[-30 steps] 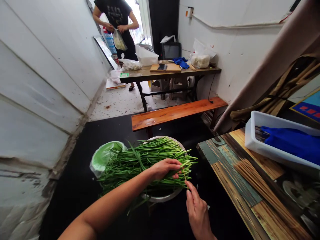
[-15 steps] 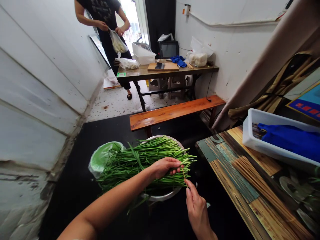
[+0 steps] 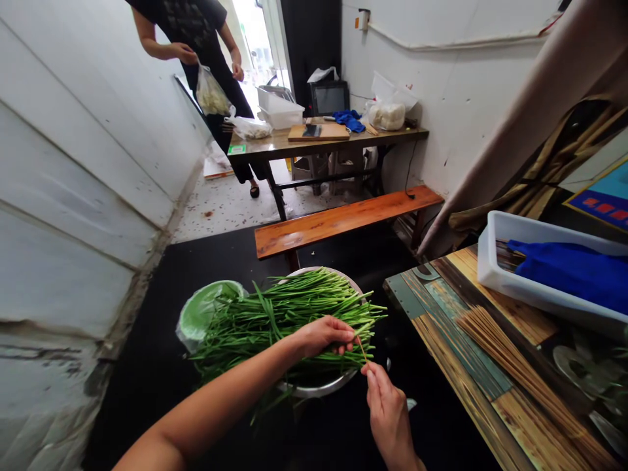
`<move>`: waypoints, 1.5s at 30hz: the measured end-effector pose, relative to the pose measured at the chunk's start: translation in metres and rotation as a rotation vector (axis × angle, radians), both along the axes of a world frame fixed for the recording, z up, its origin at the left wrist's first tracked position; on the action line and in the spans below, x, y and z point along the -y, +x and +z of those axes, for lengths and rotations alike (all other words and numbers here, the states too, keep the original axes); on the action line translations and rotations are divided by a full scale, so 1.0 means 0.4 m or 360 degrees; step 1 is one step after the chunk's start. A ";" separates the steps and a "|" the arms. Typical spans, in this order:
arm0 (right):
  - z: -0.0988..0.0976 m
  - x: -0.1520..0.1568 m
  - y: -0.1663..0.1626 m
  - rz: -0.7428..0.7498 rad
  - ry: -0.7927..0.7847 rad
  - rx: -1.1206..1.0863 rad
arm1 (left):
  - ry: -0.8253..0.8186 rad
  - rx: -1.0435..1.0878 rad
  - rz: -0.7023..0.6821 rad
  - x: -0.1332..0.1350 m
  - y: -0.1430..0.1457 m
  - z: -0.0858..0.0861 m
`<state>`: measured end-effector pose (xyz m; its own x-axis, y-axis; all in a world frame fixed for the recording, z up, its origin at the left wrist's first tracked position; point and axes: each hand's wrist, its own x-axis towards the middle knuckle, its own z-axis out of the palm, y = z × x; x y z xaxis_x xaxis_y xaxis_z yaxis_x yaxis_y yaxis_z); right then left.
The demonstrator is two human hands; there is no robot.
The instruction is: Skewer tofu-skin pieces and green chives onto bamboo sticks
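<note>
Left hand: the left hand reaches in from the lower left and lies on top of the green stalks, near their cut ends.
Left grip: narrow, with the fingers curled down over a few stalks and pinching them.
Right hand: the right hand comes up from the bottom edge, just right of the bowl.
Right grip: narrow, with thumb and forefinger closed on the lower end of a thin skewer.
Skewer: it tilts up and leftward, and its tip meets the stalk ends just beside the left fingertips.
Green stalks: a long loose bundle lies across the bowl, cut ends to the right and leafy ends spilling over the left rim.
Bowl: round and metal, it sits low in front of the person and is mostly covered by the stalks.
Green bag: a green bag touches the leafy ends at the left.
Near surface: a patterned wooden surface at the right carries a fanned pile of bamboo sticks and a white tray with a blue cloth in it.
Bench: an orange wooden bench stands beyond the bowl.
Far surface: a far table holds a cutting board, tubs and bags.
Other person: a person in a dark shirt stands by the far table holding a clear bag.
</note>
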<state>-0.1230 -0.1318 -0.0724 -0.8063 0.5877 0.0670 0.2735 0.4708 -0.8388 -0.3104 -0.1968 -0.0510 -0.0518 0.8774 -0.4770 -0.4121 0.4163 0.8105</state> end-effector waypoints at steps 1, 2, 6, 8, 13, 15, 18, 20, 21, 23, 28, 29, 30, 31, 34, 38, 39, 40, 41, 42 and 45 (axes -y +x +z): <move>-0.002 0.000 -0.007 0.0009 -0.0015 -0.0014 | -0.0002 -0.0006 -0.0085 0.005 0.009 -0.001; -0.004 0.000 -0.014 0.0019 -0.0029 -0.0021 | -0.0003 -0.0031 -0.0165 0.010 0.017 -0.001; -0.018 -0.002 -0.038 0.0002 -0.0018 0.0004 | 0.0060 -0.0573 -0.0294 0.007 -0.013 -0.006; -0.030 -0.002 -0.041 -0.0023 0.0011 0.0021 | 0.0036 -0.1123 -0.0195 -0.008 -0.071 -0.025; -0.053 0.004 -0.032 -0.0053 0.0042 0.0068 | -0.0449 -0.2073 0.0159 -0.044 -0.241 -0.107; -0.058 0.005 -0.027 -0.0058 0.0061 0.0076 | -0.0472 -0.2086 0.0173 -0.050 -0.281 -0.131; -0.061 0.002 -0.023 -0.0069 0.0106 0.0056 | -0.0420 -0.2056 0.0157 -0.055 -0.307 -0.141; -0.061 0.001 -0.023 -0.0064 0.0109 0.0053 | -0.0349 -0.1977 0.0125 -0.058 -0.305 -0.134; -0.060 0.001 -0.024 -0.0054 0.0103 0.0053 | -0.0318 -0.1939 0.0098 -0.058 -0.299 -0.127; -0.054 0.000 -0.028 -0.0034 0.0068 0.0054 | -0.0219 -0.1717 0.0069 -0.056 -0.274 -0.109; -0.018 -0.004 -0.050 0.0011 -0.0030 -0.0014 | 0.0116 -0.0404 0.0190 -0.045 -0.173 -0.053; -0.012 -0.006 -0.055 0.0020 -0.0039 -0.0034 | 0.0122 -0.0261 0.0195 -0.043 -0.156 -0.042; -0.006 -0.008 -0.061 0.0022 -0.0046 -0.0046 | 0.0117 -0.0171 0.0196 -0.043 -0.142 -0.032; -0.001 -0.009 -0.066 0.0024 -0.0050 -0.0053 | 0.0109 -0.0112 0.0198 -0.043 -0.131 -0.024; 0.005 -0.012 -0.077 0.0029 -0.0024 -0.0062 | 0.0111 -0.0007 0.0197 -0.043 -0.116 -0.011; 0.008 -0.010 -0.082 0.0021 0.0057 -0.0051 | 0.0117 0.0072 0.0198 -0.039 -0.114 -0.008; 0.008 -0.009 -0.082 0.0013 0.0069 -0.0051 | 0.0109 0.0080 0.0203 -0.038 -0.114 -0.007; 0.009 -0.008 -0.081 0.0006 0.0079 -0.0054 | 0.0101 0.0086 0.0208 -0.036 -0.114 -0.007; 0.009 -0.007 -0.080 -0.0002 0.0084 -0.0057 | 0.0098 0.0087 0.0215 -0.035 -0.114 -0.007; 0.010 -0.006 -0.080 -0.0007 0.0085 -0.0058 | 0.0099 0.0081 0.0222 -0.034 -0.114 -0.007; 0.011 -0.005 -0.080 -0.0014 0.0066 -0.0032 | 0.0122 0.0038 0.0225 -0.033 -0.114 -0.005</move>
